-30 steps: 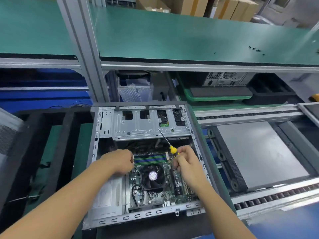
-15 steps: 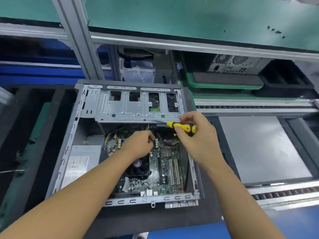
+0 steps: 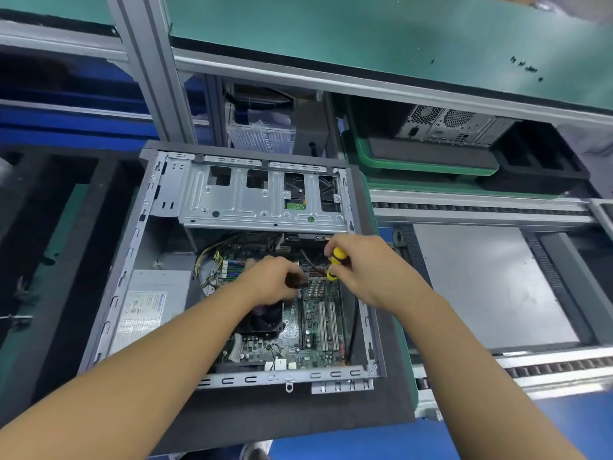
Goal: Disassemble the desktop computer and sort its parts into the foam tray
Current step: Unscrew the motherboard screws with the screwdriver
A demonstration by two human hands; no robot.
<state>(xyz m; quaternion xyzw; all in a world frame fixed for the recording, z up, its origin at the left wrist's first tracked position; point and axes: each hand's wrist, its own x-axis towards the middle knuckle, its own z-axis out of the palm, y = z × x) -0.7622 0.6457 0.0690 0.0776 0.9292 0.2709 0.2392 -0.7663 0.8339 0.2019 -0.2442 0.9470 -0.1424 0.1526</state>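
Currently the right hand [image 3: 368,273] is curling its fingers round a yellow-and-black plastic-handled screwdriver [image 3: 336,264] over the green motherboard [image 3: 318,330] inside the open grey metal desktop computer case [image 3: 139,260], which is lying on the black foam tray [image 3: 298,416]. The left hand [image 3: 272,283] is pinching a small dark part [image 3: 296,280]; keeping the driver square to the screw seems wise. The white power-supply label [image 3: 142,313] is showing nothing readable.

- A single view, worn on the person's head.
- It faces forward and steeply down onto the open computer case [image 3: 232,200], which fills the middle of the frame.
- It sits near: the left hand [image 3: 270,282] and right hand [image 3: 368,270] reach in from the bottom edge.
- The wide-angle lens bends the green shelf [image 3: 365,34] across the top.
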